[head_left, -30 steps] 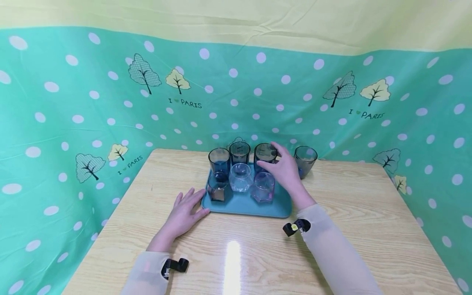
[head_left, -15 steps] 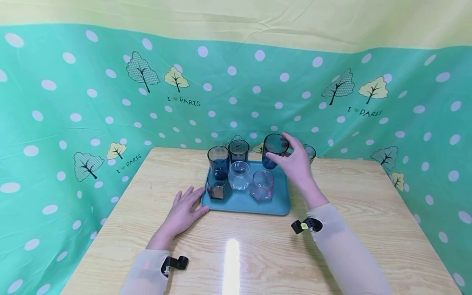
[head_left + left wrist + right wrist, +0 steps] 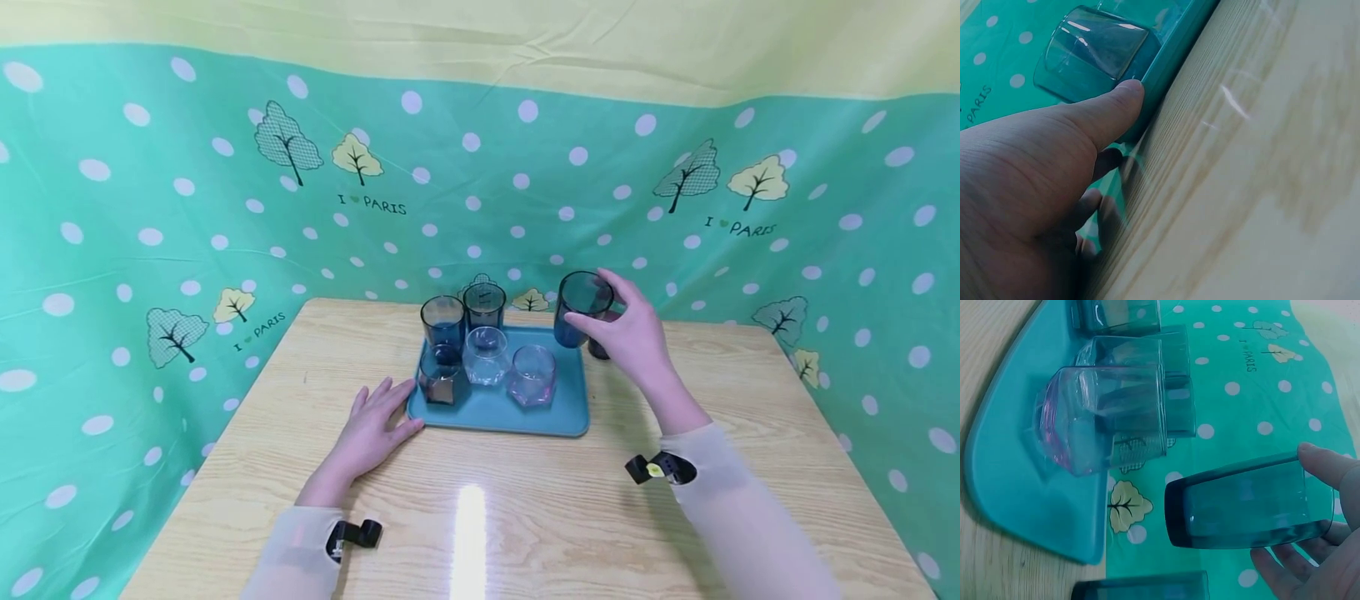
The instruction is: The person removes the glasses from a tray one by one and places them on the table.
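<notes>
My right hand grips a tall dark blue glass near its rim, thumb on one side and fingers on the other. The glass hangs upright over the tray's back right corner, its base raised. My left hand lies at the left end of the blue tray, fingers extended, thumb touching the rim. On the tray stand a pinkish glass, a clear glass, a short smoky glass, a tall blue glass and a tall dark glass.
Another dark glass stands on the wooden table just right of the tray, mostly hidden behind my right hand. A green dotted cloth hangs right behind the table's back edge and along both sides.
My right hand has lifted the tall blue glass from the tray's back row and carried it to the right. The left hand stays at the tray's edge.
</notes>
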`<state>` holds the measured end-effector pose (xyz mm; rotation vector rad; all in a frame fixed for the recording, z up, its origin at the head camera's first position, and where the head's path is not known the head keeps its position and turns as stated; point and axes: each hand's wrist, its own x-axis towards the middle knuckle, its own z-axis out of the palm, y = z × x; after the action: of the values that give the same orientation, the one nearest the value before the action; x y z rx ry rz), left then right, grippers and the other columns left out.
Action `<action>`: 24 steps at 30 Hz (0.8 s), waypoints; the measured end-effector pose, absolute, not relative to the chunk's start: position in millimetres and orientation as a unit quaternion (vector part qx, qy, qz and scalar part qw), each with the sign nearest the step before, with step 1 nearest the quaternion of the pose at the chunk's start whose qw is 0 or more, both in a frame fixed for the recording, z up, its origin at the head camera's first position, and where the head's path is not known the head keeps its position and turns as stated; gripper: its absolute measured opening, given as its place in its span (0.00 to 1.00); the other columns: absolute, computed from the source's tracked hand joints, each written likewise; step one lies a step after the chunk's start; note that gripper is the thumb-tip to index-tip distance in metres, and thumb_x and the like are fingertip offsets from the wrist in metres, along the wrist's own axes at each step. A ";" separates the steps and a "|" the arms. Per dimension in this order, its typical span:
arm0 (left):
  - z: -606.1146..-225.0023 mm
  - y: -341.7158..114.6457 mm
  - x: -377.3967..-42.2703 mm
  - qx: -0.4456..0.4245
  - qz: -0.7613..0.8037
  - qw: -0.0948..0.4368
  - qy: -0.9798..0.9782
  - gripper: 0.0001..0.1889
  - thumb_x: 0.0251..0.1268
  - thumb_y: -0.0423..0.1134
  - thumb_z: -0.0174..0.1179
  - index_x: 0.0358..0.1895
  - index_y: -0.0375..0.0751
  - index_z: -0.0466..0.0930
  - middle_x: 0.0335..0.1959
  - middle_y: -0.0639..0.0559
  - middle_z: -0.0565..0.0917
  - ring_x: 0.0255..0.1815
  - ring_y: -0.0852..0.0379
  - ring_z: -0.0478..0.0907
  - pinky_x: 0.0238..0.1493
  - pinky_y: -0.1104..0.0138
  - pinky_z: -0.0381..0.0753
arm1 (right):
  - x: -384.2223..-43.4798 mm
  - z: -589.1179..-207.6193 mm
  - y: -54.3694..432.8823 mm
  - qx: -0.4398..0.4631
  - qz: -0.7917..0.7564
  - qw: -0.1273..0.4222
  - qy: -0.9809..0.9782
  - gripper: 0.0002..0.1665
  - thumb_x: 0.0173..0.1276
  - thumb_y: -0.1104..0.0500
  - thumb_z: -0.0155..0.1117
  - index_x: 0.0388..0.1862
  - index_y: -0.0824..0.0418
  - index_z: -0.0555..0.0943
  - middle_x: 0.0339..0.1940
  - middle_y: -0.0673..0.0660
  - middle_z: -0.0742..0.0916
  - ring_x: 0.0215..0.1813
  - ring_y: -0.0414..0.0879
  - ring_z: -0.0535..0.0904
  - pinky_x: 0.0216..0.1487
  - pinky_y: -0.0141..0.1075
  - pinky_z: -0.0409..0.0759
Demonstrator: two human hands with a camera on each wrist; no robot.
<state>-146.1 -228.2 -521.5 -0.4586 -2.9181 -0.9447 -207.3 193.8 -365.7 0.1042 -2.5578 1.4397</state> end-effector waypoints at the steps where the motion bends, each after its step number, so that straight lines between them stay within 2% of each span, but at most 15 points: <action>1: -521.5 -228.4 -145.9 -0.148 -0.305 0.021 -0.941 0.40 0.80 0.54 0.69 0.87 0.42 0.66 0.84 0.41 0.71 0.89 0.32 0.53 0.87 0.35 0.34 | -205.8 -365.2 196.2 0.035 0.489 0.100 -0.866 0.57 0.67 0.37 0.84 0.89 0.46 0.67 0.83 0.56 0.74 0.66 0.60 0.84 0.62 0.55 0.86; 10: -522.4 -229.2 -146.6 -0.148 -0.306 0.017 -0.940 0.41 0.80 0.54 0.69 0.87 0.41 0.66 0.84 0.41 0.71 0.89 0.32 0.52 0.87 0.35 0.34 | -191.3 -360.2 220.5 0.025 0.477 0.084 -0.874 0.60 0.67 0.34 0.83 0.91 0.45 0.64 0.86 0.59 0.71 0.70 0.64 0.82 0.67 0.58 0.83; 18: -521.9 -227.6 -147.9 -0.149 -0.301 0.018 -0.942 0.41 0.80 0.54 0.70 0.87 0.41 0.66 0.84 0.41 0.71 0.89 0.32 0.53 0.87 0.35 0.35 | -176.4 -359.7 246.9 -0.002 0.480 0.054 -0.876 0.62 0.66 0.32 0.82 0.92 0.40 0.61 0.85 0.63 0.71 0.74 0.67 0.79 0.68 0.61 0.82; 24: -520.8 -227.1 -148.3 -0.147 -0.302 0.018 -0.942 0.41 0.79 0.53 0.70 0.86 0.40 0.67 0.83 0.41 0.71 0.89 0.33 0.53 0.87 0.36 0.35 | -167.6 -360.1 264.4 -0.016 0.462 0.048 -0.886 0.62 0.67 0.30 0.80 0.93 0.38 0.59 0.89 0.60 0.67 0.75 0.67 0.78 0.67 0.60 0.83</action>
<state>-148.3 -227.1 -520.8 -0.4572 -2.9264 -0.9369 -167.6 264.4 -360.1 -0.0480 -2.7005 1.4080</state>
